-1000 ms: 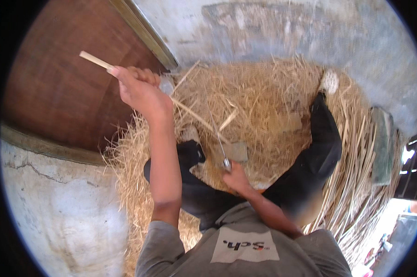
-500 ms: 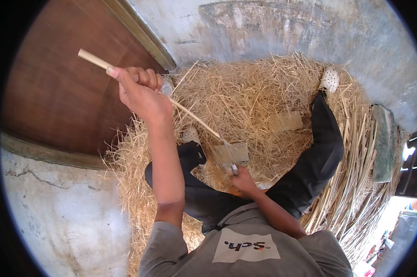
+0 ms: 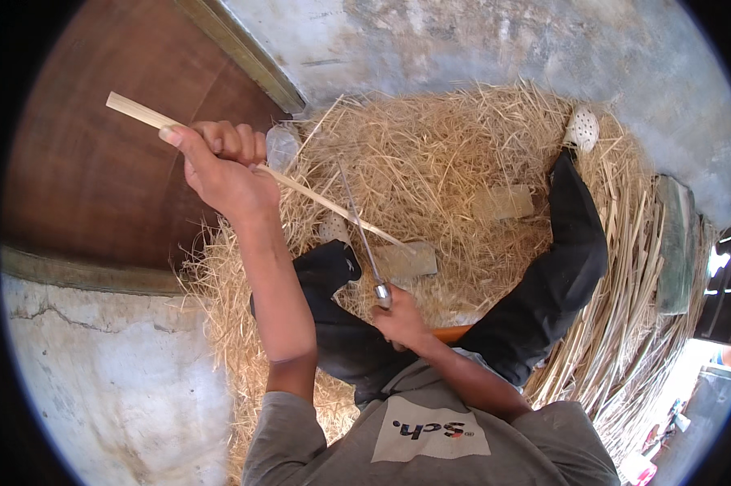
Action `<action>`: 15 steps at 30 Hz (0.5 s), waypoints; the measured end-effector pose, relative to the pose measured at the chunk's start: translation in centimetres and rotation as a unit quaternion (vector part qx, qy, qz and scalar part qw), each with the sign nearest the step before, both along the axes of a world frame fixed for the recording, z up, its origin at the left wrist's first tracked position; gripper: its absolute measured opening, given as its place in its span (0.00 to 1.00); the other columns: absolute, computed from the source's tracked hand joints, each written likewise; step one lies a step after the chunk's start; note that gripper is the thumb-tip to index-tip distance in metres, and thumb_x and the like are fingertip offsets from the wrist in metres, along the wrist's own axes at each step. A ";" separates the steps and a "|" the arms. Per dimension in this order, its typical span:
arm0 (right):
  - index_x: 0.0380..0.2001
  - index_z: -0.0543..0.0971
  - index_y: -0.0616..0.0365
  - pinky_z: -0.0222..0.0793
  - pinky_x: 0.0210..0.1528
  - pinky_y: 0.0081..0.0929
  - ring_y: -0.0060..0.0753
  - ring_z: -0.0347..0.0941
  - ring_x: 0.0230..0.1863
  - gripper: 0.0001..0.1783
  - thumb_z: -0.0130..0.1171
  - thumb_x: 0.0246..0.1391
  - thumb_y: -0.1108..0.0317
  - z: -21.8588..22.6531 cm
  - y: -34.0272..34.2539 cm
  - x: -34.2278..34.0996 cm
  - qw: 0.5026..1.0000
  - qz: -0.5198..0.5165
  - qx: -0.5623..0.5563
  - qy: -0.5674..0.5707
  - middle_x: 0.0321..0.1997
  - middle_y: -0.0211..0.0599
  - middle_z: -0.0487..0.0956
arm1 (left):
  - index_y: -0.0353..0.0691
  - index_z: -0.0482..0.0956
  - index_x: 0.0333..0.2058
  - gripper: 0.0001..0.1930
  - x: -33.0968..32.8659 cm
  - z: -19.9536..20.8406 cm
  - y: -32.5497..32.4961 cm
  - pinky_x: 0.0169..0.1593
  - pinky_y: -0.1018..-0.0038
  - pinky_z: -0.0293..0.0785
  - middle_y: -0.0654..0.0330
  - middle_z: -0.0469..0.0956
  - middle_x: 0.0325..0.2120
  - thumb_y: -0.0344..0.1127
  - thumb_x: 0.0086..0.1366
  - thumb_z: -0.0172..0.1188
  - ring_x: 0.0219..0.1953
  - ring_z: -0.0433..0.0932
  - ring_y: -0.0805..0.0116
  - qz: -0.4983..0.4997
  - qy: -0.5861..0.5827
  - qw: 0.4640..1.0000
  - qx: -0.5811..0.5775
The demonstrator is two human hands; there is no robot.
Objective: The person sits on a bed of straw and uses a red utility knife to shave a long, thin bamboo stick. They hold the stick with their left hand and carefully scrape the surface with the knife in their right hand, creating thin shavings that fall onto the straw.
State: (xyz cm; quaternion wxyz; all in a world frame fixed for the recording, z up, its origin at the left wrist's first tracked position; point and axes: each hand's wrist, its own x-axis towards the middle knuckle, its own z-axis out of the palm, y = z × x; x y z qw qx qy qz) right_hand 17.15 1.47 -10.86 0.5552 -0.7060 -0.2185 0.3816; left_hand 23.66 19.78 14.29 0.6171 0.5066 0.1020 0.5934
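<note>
Your left hand (image 3: 232, 178) is wrapped round the pale stick (image 3: 313, 193), slanting over the straw (image 3: 430, 178); your right hand (image 3: 402, 318) grips the knife (image 3: 372, 263). You seem mid-shaving; another stroke calls for a steady stick.

Soft, bright daylight; white glare at four o'clock; knife blade (image 3: 365, 241) blurred toward its tip; door frame (image 3: 90, 271) bowed at nine o'clock; corners black.

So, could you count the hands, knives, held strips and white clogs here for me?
Left hand and right hand: 2
Knife: 1
Pale wood-like strip: 1
Left clog and right clog: 2
Total: 6
</note>
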 end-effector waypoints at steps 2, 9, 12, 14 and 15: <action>0.38 0.72 0.64 0.69 0.31 0.41 0.50 0.74 0.27 0.14 0.55 0.45 0.71 3.8 0.4 0.1 0.999 -0.009 0.043 -0.012 0.22 0.48 0.73 | 0.47 0.53 0.18 0.27 0.1 0.0 0.0 0.19 0.77 0.41 0.70 0.46 0.14 0.59 0.70 0.43 0.15 0.42 0.77 0.016 -0.002 1.000 -0.008; 0.39 0.72 0.64 0.69 0.30 0.42 0.54 0.73 0.25 0.16 0.57 0.44 0.71 -3.6 1.1 0.7 0.995 -0.045 -0.010 -0.094 0.24 0.52 0.75 | 0.47 0.54 0.19 0.28 0.5 0.5 -1.4 0.19 0.76 0.42 0.70 0.47 0.14 0.60 0.70 0.44 0.15 0.43 0.77 0.005 0.008 1.000 -0.001; 0.36 0.72 0.65 0.68 0.29 0.41 0.51 0.72 0.23 0.14 0.56 0.44 0.71 -5.6 0.0 1.3 0.998 -0.023 -0.049 -0.025 0.23 0.51 0.73 | 0.47 0.54 0.19 0.28 0.8 0.6 -1.1 0.19 0.77 0.42 0.70 0.47 0.14 0.60 0.69 0.45 0.15 0.43 0.77 0.007 0.000 1.000 -0.004; 0.34 0.71 0.65 0.67 0.29 0.40 0.49 0.71 0.22 0.13 0.55 0.44 0.71 -3.3 0.7 1.0 0.998 -0.040 0.017 0.043 0.21 0.49 0.72 | 0.47 0.54 0.19 0.27 0.8 0.0 -1.2 0.19 0.77 0.42 0.70 0.47 0.14 0.59 0.69 0.46 0.15 0.43 0.78 0.009 0.006 1.000 -0.017; 0.36 0.73 0.65 0.68 0.31 0.42 0.53 0.72 0.26 0.14 0.55 0.44 0.70 -0.1 1.1 1.9 0.999 -0.041 0.028 0.006 0.24 0.52 0.74 | 0.46 0.54 0.19 0.27 1.1 0.2 -1.2 0.19 0.77 0.42 0.70 0.47 0.14 0.59 0.69 0.46 0.15 0.43 0.78 0.015 0.004 1.000 -0.018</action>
